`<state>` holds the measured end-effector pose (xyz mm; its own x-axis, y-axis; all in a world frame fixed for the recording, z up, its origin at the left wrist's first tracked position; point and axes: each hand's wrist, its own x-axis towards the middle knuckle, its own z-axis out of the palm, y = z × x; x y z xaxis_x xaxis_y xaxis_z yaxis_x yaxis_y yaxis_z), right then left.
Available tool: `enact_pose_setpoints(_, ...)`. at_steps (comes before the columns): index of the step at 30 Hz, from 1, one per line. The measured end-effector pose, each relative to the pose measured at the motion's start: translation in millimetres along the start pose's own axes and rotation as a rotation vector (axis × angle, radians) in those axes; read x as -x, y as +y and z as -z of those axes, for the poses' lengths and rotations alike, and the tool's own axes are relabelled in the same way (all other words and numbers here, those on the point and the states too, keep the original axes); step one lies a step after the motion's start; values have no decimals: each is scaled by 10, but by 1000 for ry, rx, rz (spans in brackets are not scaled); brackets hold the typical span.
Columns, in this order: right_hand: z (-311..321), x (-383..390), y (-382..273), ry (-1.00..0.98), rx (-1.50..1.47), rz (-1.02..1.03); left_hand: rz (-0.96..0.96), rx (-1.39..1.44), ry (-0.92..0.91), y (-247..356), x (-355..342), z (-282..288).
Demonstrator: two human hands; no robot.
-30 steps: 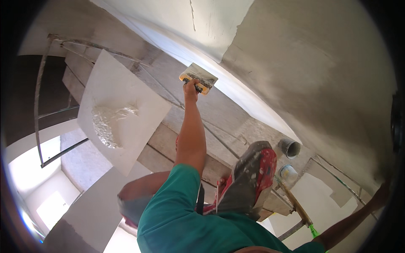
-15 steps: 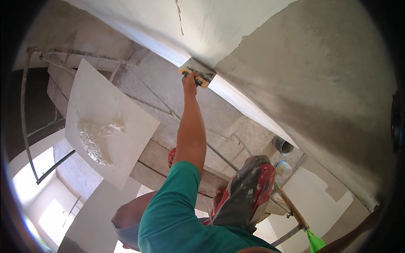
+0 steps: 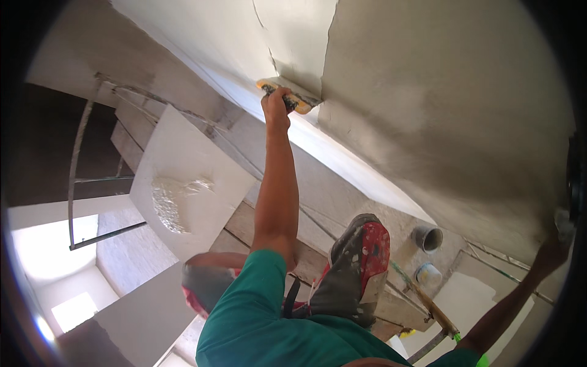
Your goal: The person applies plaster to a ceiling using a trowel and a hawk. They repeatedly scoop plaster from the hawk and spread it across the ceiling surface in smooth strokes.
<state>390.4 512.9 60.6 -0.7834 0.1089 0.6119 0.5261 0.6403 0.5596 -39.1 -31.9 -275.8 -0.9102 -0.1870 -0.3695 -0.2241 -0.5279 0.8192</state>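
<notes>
My left hand (image 3: pixel 277 105) grips a wide-bladed finishing tool (image 3: pixel 299 102) with a yellow and black handle, its blade at the white plastered wall band (image 3: pixel 293 40), by the ragged edge of the bare grey wall (image 3: pixel 440 85). Over at the far right, my right hand (image 3: pixel 552 249) is closed near that grey wall, around or against a pale thing that is too dark and cut off to make out. A white board (image 3: pixel 192 150) carrying a heap of wet plaster (image 3: pixel 171 205) lies to the left of my left arm.
Scaffold rails (image 3: pixel 73 202) and planks (image 3: pixel 125 137) run beside and beneath me, with my paint-spotted knees in red and grey trousers over them. A grey bucket (image 3: pixel 428 238) and a pale container (image 3: pixel 428 278) stand below right. A dark opening and bright windows show far down left.
My left hand has moved upward with the tool, onto the white band of the wall. My right hand has risen along the right edge of the view, and the camera's view has shifted slightly.
</notes>
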Motion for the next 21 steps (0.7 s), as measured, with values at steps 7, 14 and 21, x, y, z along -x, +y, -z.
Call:
enact_pose_setpoints(7,568,-428,-872,-13,-519,-285,-247,-167,-150,2152,982,-1274)
enact_pose_setpoints(14,615,-519,-921,-109,-516,-306,-472,-274,-311,3493,2268,-1960)
enact_pose_setpoints(21,110,-188,41,-32,375,236,-228,80,-318,1840,982,-304)
